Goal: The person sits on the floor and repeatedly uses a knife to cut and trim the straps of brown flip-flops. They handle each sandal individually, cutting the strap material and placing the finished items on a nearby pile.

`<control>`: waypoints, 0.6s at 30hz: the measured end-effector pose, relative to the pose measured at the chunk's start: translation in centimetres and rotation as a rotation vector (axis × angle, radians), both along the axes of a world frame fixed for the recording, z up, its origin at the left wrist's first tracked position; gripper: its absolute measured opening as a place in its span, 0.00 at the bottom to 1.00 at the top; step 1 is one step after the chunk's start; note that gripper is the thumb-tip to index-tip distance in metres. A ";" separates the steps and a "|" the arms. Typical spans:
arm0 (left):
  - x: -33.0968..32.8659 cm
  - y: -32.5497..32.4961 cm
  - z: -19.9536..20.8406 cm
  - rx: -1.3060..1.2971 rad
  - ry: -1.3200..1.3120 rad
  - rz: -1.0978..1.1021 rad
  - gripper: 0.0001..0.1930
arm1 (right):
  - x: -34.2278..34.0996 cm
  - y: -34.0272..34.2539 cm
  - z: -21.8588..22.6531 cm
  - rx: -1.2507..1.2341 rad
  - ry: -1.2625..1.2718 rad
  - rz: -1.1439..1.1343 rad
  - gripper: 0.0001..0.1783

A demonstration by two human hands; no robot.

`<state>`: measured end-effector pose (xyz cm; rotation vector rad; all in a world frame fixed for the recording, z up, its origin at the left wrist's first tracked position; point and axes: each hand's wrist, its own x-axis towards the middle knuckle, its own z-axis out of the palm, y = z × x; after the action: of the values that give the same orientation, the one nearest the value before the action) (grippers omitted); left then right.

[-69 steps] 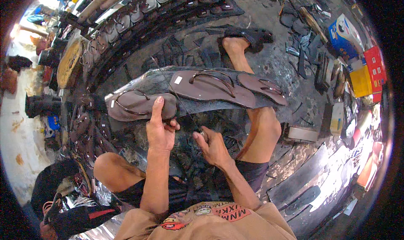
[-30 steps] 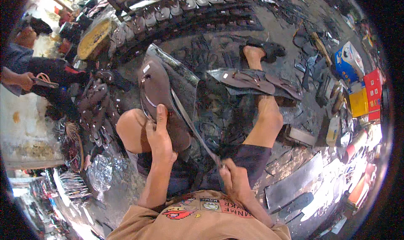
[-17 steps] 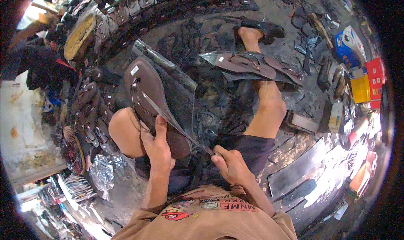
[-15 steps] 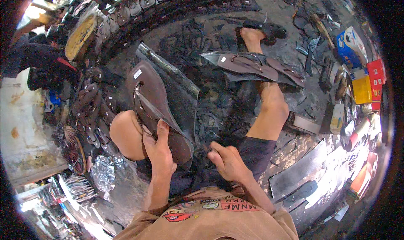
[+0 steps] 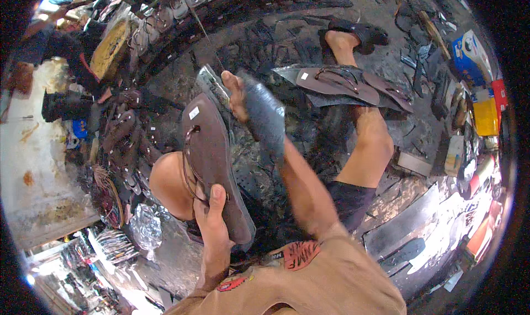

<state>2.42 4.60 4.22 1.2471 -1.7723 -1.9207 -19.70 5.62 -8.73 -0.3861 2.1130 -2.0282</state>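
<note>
My left hand (image 5: 212, 213) grips a brown thong flip-flop (image 5: 208, 133) near its heel, thumb on top and fingers beneath. The flip-flop rests by my left knee, toe pointing away. Past its toe side, my right hand (image 5: 235, 94) is closed on a thin-bladed knife (image 5: 205, 32), its long blade pointing up and away. A dark, shiny sheet of sole material (image 5: 265, 108) lies across my right hand and wrist, hiding part of them. Some of that sheet (image 5: 211, 79) shows beside the toe; whether it is still joined to the sole, I cannot tell.
More flip-flops (image 5: 337, 86) lie on a dark sheet over my right lower leg. Others are heaped (image 5: 124, 130) at left, near another person's hand (image 5: 105, 96). Dark scraps cover the floor ahead. Boxes (image 5: 471, 55) stand at right; a flat sheet (image 5: 400, 221) lies lower right.
My right hand has swung from near my lap up and forward past the toe. The dark sheet beside the flip-flop has shifted onto my right wrist. My left hand keeps its hold.
</note>
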 end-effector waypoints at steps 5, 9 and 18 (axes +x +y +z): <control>0.7 -1.2 0.9 -0.173 0.197 -0.098 0.37 | 9.3 3.3 3.4 -0.227 -0.811 0.361 0.35; 3.3 0.6 -1.1 -0.719 0.096 -0.219 0.46 | 10.5 5.9 10.3 -0.408 -0.227 -0.043 0.21; 0.3 -1.9 5.6 0.104 0.326 -0.110 0.28 | 16.0 14.6 15.2 -0.011 -0.018 0.068 0.12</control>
<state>2.73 2.68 9.78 0.8199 -1.6197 -2.1554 -3.72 20.20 6.43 -0.4334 2.0508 -1.9985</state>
